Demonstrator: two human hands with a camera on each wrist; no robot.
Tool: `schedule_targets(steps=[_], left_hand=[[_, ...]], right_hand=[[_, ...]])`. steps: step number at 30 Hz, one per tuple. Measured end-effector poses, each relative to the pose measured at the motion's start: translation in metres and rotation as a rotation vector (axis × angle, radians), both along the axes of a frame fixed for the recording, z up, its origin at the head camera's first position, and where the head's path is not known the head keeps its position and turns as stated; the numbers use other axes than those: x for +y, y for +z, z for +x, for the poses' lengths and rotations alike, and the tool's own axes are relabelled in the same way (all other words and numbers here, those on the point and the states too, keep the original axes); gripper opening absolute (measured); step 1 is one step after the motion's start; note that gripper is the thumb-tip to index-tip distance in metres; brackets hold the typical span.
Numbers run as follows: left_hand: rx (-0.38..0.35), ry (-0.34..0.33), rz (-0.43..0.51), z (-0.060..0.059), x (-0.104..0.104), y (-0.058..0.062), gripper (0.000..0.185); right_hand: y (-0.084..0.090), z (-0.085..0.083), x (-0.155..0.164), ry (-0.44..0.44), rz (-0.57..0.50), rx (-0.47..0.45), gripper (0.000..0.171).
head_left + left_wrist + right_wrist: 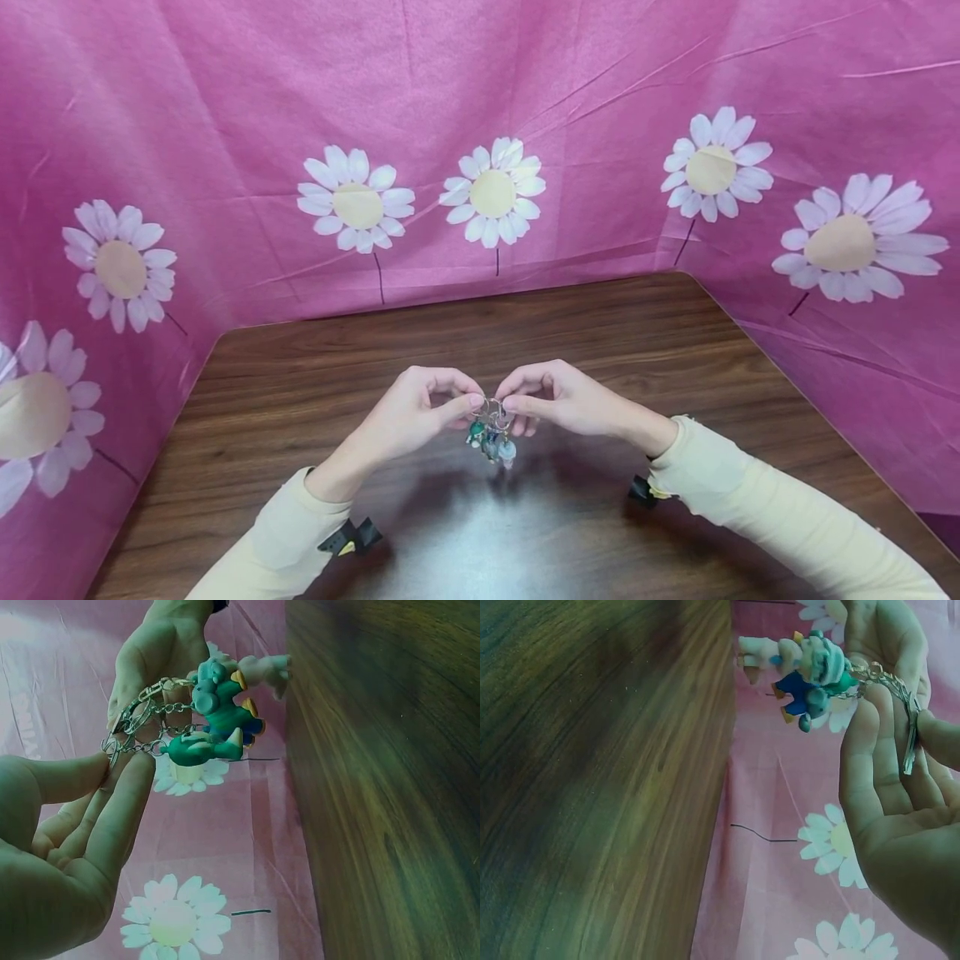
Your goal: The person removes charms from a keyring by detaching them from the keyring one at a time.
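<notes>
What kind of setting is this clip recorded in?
Probably a screened-off recording booth, not a home: a bare wooden table walled on three sides by pink daisy-print cloth, with only a keyring held above it.

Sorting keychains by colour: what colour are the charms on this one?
Mostly green and blue charms, one pale pink; clearest in the left wrist view.

Staged recording booth: wood-grain table [600, 333] walled by pink daisy-print cloth [225, 100]
</notes>
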State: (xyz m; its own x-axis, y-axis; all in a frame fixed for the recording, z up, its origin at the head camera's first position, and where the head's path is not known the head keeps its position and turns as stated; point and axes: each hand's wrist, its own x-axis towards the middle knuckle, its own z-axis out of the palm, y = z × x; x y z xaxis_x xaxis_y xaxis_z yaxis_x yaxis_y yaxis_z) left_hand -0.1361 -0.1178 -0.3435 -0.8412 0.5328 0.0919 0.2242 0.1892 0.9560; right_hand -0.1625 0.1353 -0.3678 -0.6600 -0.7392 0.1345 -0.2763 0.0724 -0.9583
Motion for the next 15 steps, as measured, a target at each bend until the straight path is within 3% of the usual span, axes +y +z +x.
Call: schedule_targets(steps=[5, 9, 15], left_hand=[[0.062, -0.007, -0.04, 0.0004, 0.0004, -0.0011, 0.011], [0.041, -0.007, -0.023, 0.0003, 0.0004, -0.0024, 0.011], [0.019, 0.041, -0.004, 0.0007, 0.0011, -0.0012, 0.011]], right_hand=[[0.0021, 0.0002, -0.0018, 0.014, 0.032, -0.048, 0.017], [-0.0002, -0.0003, -0.0031, 0.016, 0.007, -0.056, 0.018], [-0.0042, 0.0011, -0.0038, -0.067, -0.014, 0.083, 0.016]])
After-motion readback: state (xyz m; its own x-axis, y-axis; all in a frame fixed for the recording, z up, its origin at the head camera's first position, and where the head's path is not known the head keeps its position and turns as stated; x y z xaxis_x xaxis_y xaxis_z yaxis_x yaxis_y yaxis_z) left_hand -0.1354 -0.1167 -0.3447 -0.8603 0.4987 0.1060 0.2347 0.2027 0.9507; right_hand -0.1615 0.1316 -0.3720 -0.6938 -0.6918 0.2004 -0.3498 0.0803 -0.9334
